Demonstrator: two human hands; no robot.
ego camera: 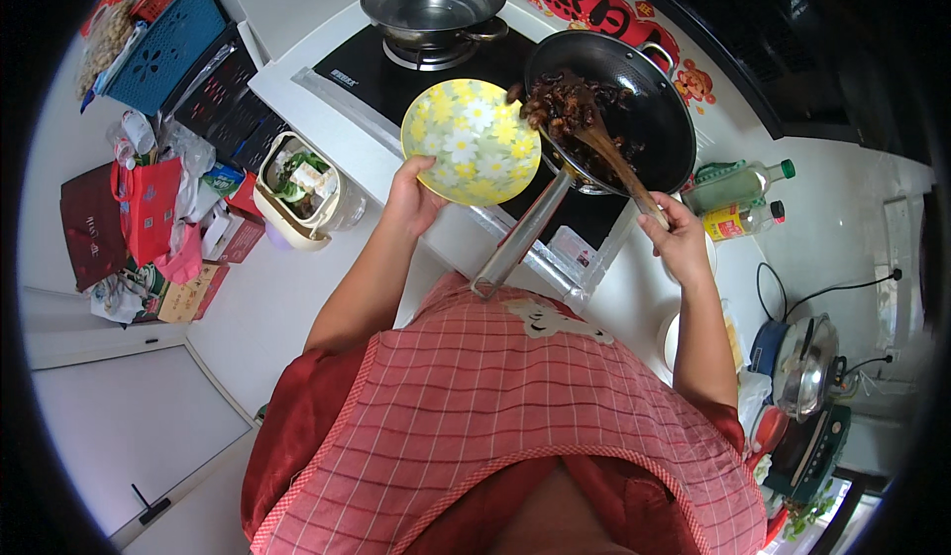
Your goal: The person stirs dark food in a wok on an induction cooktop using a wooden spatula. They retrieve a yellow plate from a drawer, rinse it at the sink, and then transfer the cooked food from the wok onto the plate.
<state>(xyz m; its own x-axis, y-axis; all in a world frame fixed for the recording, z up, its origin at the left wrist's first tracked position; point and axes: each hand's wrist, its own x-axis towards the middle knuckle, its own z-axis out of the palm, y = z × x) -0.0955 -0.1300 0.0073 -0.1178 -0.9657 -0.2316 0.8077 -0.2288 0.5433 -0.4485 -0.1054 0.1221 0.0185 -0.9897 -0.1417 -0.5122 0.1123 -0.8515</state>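
My left hand point(414, 197) grips the near-left rim of a yellow plate point(469, 142) with a daisy pattern; no food shows on it. Beside the plate sits a black wok point(661, 127) on the right of the gas hob, its metal handle point(526, 232) pointing towards my apron. My right hand point(674, 235) holds a wooden spatula point(617, 161) by its handle. The spatula's blade is covered by dark brown cooked food point(561, 105), heaped at the wok's left rim, close to the plate's right edge. More dark pieces lie in the wok.
A lidded steel pot point(433, 5) stands on the back-left burner of the black glass hob point(356, 72). Bottles point(735, 183) stand right of the wok. A cream bin point(297, 232) with food scraps hangs near the counter's left edge. A black range hood point(787, 42) overhangs the back right.
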